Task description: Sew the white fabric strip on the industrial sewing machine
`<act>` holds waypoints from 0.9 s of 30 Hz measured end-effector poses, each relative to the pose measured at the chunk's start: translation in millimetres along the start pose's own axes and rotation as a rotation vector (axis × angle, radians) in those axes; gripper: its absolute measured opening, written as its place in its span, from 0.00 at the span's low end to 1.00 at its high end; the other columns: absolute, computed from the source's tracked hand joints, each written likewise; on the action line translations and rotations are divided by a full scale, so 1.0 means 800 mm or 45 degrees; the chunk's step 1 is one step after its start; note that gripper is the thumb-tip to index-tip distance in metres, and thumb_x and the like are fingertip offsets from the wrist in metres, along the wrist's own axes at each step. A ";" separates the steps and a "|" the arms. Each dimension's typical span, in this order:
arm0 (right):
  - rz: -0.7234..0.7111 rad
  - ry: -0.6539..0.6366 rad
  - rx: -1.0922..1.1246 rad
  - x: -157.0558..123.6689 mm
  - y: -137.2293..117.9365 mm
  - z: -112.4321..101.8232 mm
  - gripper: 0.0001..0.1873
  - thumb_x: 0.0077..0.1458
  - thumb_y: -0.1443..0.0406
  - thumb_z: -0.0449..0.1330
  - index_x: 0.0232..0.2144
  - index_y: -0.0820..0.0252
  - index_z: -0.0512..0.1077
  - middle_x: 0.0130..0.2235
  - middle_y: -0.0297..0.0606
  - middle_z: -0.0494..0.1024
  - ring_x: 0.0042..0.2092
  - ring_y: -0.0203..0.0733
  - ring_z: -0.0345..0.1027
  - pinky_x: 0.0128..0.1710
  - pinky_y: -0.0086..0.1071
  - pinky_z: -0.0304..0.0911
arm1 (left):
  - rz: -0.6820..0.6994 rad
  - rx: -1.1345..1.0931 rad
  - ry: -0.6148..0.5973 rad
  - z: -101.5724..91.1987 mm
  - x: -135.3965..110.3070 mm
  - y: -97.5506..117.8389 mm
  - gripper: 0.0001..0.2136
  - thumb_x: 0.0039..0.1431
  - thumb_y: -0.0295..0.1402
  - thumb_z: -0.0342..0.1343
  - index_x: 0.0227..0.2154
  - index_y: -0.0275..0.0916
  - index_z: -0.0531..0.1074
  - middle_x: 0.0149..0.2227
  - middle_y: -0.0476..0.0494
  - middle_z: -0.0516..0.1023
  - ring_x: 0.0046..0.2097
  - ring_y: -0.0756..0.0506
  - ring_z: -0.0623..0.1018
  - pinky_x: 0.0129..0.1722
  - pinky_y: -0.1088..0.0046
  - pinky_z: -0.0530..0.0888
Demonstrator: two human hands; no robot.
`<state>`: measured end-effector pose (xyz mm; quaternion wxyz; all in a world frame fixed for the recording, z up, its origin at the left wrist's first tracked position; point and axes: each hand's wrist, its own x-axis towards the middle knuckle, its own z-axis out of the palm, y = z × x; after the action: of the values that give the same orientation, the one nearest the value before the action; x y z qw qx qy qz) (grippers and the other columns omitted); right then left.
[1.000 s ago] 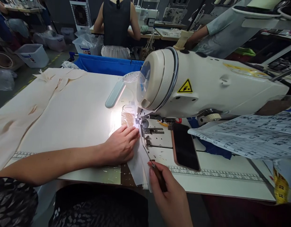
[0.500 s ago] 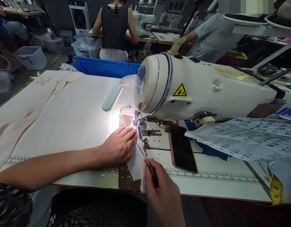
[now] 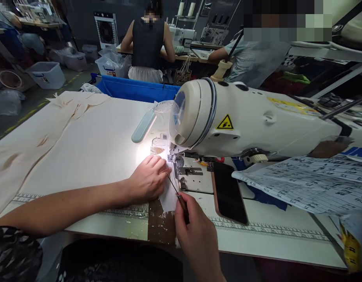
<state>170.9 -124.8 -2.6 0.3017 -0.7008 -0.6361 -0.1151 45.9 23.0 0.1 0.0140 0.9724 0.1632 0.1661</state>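
My left hand [image 3: 148, 178] is by the presser foot of the sewing machine [image 3: 245, 117], its fingers bent and closed on a narrow strip of white fabric [image 3: 168, 199]. The fingertips are partly hidden. My right hand [image 3: 197, 229] grips the dark handle of an awl [image 3: 183, 203] near the table's front edge. Its thin metal point slants up and left to the fabric beside my left fingers. The machine's lamp lights the needle area, where the strip runs in under the foot.
A phone [image 3: 229, 192] lies right of the needle plate, beside written paper sheets [image 3: 310, 180]. Pale-green thread snips [image 3: 143, 125] rest behind my left hand. Cream fabric pieces [image 3: 48, 133] cover the table's left side. A blue cloth bin [image 3: 140, 89] stands behind; two people work beyond.
My left fingers have gone from lying flat to bent on the fabric. The awl's tip has moved up and left, closer to them. The strip's lower end has shifted toward the machine.
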 end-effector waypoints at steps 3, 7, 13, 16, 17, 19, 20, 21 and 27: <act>0.001 0.018 -0.017 0.005 -0.002 0.004 0.17 0.70 0.65 0.43 0.40 0.63 0.71 0.33 0.38 0.82 0.29 0.40 0.78 0.23 0.27 0.67 | 0.027 0.014 0.003 0.003 0.003 -0.008 0.17 0.58 0.29 0.51 0.50 0.28 0.71 0.45 0.31 0.72 0.49 0.36 0.70 0.49 0.54 0.73; 0.147 -0.026 0.135 0.001 -0.003 0.009 0.15 0.70 0.62 0.46 0.41 0.61 0.71 0.31 0.36 0.82 0.27 0.39 0.78 0.19 0.26 0.63 | 0.094 0.053 0.073 0.007 0.004 -0.024 0.15 0.66 0.27 0.45 0.49 0.30 0.73 0.48 0.33 0.73 0.53 0.37 0.69 0.57 0.54 0.69; 0.292 -0.130 0.275 -0.008 -0.007 0.007 0.13 0.69 0.60 0.49 0.41 0.60 0.72 0.32 0.36 0.83 0.29 0.40 0.79 0.20 0.26 0.64 | 0.078 0.016 0.070 -0.002 0.000 -0.018 0.15 0.69 0.26 0.40 0.43 0.30 0.74 0.47 0.33 0.74 0.54 0.37 0.70 0.55 0.55 0.71; 0.278 -0.132 0.270 -0.005 -0.009 0.004 0.14 0.68 0.60 0.48 0.40 0.60 0.71 0.30 0.36 0.82 0.28 0.40 0.78 0.21 0.26 0.65 | 0.115 -0.071 0.045 -0.005 -0.005 -0.004 0.12 0.65 0.27 0.45 0.38 0.30 0.74 0.45 0.33 0.75 0.52 0.38 0.71 0.50 0.57 0.74; 0.276 -0.131 0.276 -0.005 -0.008 0.003 0.14 0.69 0.60 0.48 0.40 0.60 0.71 0.30 0.35 0.82 0.27 0.40 0.77 0.21 0.26 0.65 | 0.131 -0.089 0.043 -0.004 -0.007 0.000 0.12 0.65 0.27 0.45 0.38 0.31 0.74 0.46 0.33 0.75 0.51 0.38 0.71 0.49 0.57 0.74; 0.275 -0.148 0.290 -0.007 -0.006 0.003 0.14 0.68 0.60 0.48 0.41 0.59 0.72 0.30 0.34 0.82 0.27 0.39 0.77 0.22 0.26 0.65 | 0.147 -0.101 0.056 -0.002 -0.010 0.006 0.12 0.65 0.28 0.45 0.38 0.32 0.74 0.47 0.34 0.75 0.51 0.39 0.71 0.49 0.56 0.74; 0.287 -0.157 0.293 -0.010 -0.005 0.003 0.14 0.68 0.60 0.48 0.41 0.59 0.72 0.30 0.34 0.82 0.27 0.40 0.77 0.23 0.27 0.66 | 0.152 -0.094 0.063 0.000 -0.011 0.007 0.12 0.65 0.29 0.45 0.38 0.32 0.74 0.47 0.34 0.75 0.50 0.38 0.72 0.50 0.56 0.74; 0.310 -0.155 0.293 -0.013 -0.002 0.003 0.15 0.68 0.59 0.48 0.41 0.58 0.72 0.31 0.34 0.82 0.28 0.40 0.77 0.24 0.27 0.66 | 0.157 -0.081 0.066 0.001 -0.011 0.008 0.12 0.65 0.29 0.46 0.39 0.31 0.74 0.48 0.33 0.74 0.50 0.38 0.72 0.50 0.55 0.74; 0.690 -0.124 0.400 -0.031 0.011 -0.008 0.16 0.65 0.52 0.53 0.42 0.54 0.74 0.34 0.35 0.82 0.32 0.41 0.77 0.34 0.28 0.70 | 0.171 0.001 0.036 0.001 -0.010 0.008 0.14 0.63 0.27 0.45 0.44 0.28 0.74 0.49 0.31 0.74 0.51 0.38 0.72 0.52 0.54 0.73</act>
<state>176.8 -148.7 -13.4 0.3953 -0.7943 -0.4497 0.1029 41.1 14.9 -2.4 0.0003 0.9788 0.0976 0.1802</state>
